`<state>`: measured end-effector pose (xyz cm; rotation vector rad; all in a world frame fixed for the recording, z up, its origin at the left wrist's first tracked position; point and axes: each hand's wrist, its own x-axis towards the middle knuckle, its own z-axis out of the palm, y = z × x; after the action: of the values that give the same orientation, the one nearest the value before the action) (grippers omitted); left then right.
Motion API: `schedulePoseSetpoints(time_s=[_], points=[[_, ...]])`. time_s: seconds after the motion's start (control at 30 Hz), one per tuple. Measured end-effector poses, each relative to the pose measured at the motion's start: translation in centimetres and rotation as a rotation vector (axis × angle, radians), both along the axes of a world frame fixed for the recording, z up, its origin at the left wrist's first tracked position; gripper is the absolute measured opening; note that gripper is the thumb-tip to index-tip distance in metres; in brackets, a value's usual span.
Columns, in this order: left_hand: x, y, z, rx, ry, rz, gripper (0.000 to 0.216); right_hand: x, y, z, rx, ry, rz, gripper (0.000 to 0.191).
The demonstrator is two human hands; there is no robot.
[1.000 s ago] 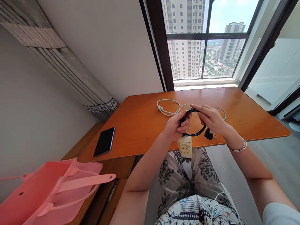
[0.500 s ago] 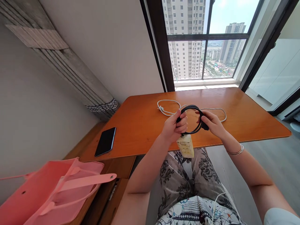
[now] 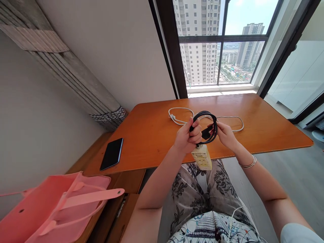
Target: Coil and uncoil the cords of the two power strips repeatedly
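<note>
Though slim, black cable coil (image 3: pixel 215 124)

Thin silvery bangles (image 3: pixel 249 162) sit behind the right hand (image 3: pixel 227 136); a pale sleeve (image 3: pixel 296 233), white patterned top (image 3: pixel 202 229) and grey leaf-print trousers (image 3: pixel 183 190) show.

The cable (image 3: pixel 214 135) I hold is black, its plug (image 3: pixel 206 133) black too, and the block (image 3: pixel 201 158) on it is pale yellow with dark print. Beyond it a white cord (image 3: pixel 234 117) crosses my orange-brown worktop (image 3: pixel 149 138). To the left, my phone (image 3: pixel 111 154) shows a black face and bluish edge; nearer, the bag (image 3: pixel 76 206) is pink. My trousers (image 3: pixel 183 192) are grey-brown with a black leafy pattern, my top (image 3: pixel 199 231) white with blue and black print, my bracelet (image 3: pixel 249 163) silvery. Far left, the grey curtain (image 3: pixel 76 77) carries a pinkish band and a black-and-white netted one.
</note>
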<state>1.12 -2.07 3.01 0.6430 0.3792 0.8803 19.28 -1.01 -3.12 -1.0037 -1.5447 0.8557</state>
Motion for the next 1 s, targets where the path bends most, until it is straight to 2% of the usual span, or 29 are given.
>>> schedulePoseSetpoints(time_s=[0.1,0.2,0.33,0.43,0.5,0.63,0.77,1.0], points=[[0.0,0.0,-0.1,0.026,0.045,-0.057,0.043,-1.2,-0.1,0.2,-0.167,0.280,0.062,0.047],[-0.2,0.3,-0.3,0.071,0.106,-0.083,0.043,-1.7,-0.2,0.3,-0.229,0.462,0.045,0.040],[-0.5,0.9,-0.6,0.079,0.152,-0.047,0.045,-1.7,-0.5,0.2,-0.298,0.629,0.095,0.033],[-0.5,1.0,-0.6,0.094,0.169,0.011,0.047,-1.4,-0.9,0.1,-0.339,0.676,0.224,0.045],[-0.3,0.9,-0.7,0.131,0.192,0.043,0.048,-1.3,-1.2,0.1,-0.298,0.647,0.231,0.049],[0.3,0.5,-0.9,0.226,0.231,0.136,0.049,-1.3,-1.9,0.6,-0.152,0.410,0.104,0.034],[1.3,0.0,-1.3,0.349,0.246,0.263,0.055,-1.6,-2.2,1.0,-0.108,0.319,0.116,0.022],[2.5,0.1,-2.5,0.506,0.308,0.356,0.060,-2.3,-1.8,0.8,-0.190,0.235,-0.041,0.038]])
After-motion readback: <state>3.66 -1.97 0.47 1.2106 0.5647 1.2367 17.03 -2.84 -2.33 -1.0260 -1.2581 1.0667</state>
